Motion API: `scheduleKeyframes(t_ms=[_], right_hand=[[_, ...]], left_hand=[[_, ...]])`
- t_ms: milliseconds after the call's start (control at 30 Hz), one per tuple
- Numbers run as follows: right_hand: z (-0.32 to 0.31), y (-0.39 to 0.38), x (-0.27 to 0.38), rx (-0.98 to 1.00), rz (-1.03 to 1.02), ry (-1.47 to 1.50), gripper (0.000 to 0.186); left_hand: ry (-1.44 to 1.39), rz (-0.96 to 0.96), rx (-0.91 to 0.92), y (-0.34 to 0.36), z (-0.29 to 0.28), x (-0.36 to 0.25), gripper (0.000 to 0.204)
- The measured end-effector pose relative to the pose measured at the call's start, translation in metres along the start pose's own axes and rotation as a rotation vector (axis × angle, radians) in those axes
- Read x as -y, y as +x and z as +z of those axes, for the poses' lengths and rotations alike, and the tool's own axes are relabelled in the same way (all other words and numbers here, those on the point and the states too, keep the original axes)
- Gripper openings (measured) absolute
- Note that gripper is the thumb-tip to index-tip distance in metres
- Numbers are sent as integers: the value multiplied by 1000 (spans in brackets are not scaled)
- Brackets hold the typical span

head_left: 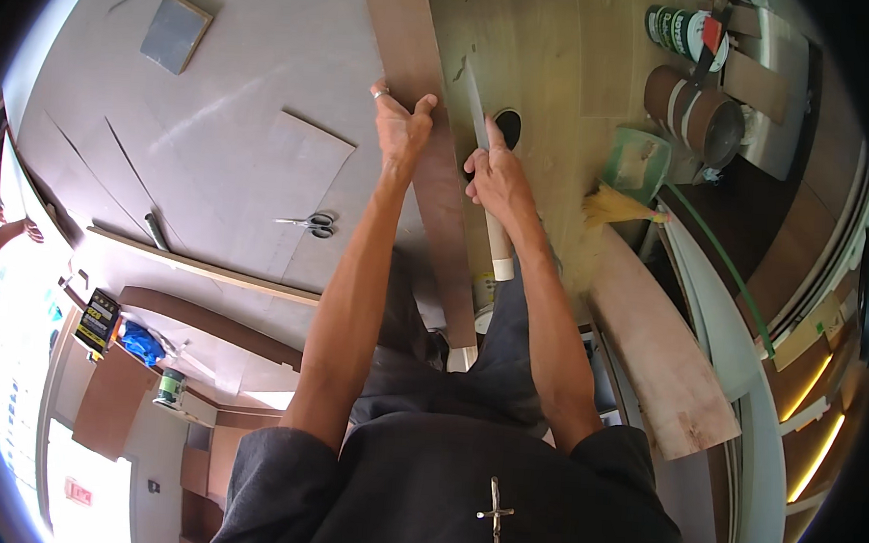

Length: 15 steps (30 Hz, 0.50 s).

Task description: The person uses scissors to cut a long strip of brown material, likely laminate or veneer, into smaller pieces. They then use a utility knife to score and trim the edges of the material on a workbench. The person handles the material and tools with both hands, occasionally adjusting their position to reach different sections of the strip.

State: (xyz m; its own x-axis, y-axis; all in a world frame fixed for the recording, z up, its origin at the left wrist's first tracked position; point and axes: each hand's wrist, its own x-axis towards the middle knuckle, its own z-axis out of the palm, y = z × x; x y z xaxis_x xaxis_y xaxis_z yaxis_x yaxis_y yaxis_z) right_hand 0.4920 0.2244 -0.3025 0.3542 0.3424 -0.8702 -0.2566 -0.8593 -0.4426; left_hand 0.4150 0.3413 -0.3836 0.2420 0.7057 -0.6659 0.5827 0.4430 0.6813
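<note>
A long brown board [417, 49] runs from the top of the view down between my legs. My left hand [402, 132] grips it across its width, thumb at the right edge and fingers at the left edge. Just right of the board, my right hand [501, 182] is closed around a long-handled tool with a narrow pale blade [474, 97]. Its blade points away from me, and its pale straight handle [501, 260] reaches back below my wrist. Teeth or a cutting edge are too small to make out.
Left, a large grey-brown sheet [235, 133] carries scissors [309, 224], a grey block [177, 34] and a loose rectangular piece [313, 147]. On the right are a broom [620, 207], a green dustpan [637, 164], a paint can [678, 31] and leaning boards [657, 342]. Another person's hand [19, 230] shows far left.
</note>
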Motion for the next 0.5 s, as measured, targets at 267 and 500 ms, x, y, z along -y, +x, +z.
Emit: scheduleKeyframes(t_ms=[267, 500], right_hand=[[2, -7, 24, 59, 58, -173, 59], [7, -7, 49, 112, 87, -224, 64]], left_hand=[[47, 9, 62, 13, -8, 9, 66], [80, -31, 94, 11, -13, 3, 69]])
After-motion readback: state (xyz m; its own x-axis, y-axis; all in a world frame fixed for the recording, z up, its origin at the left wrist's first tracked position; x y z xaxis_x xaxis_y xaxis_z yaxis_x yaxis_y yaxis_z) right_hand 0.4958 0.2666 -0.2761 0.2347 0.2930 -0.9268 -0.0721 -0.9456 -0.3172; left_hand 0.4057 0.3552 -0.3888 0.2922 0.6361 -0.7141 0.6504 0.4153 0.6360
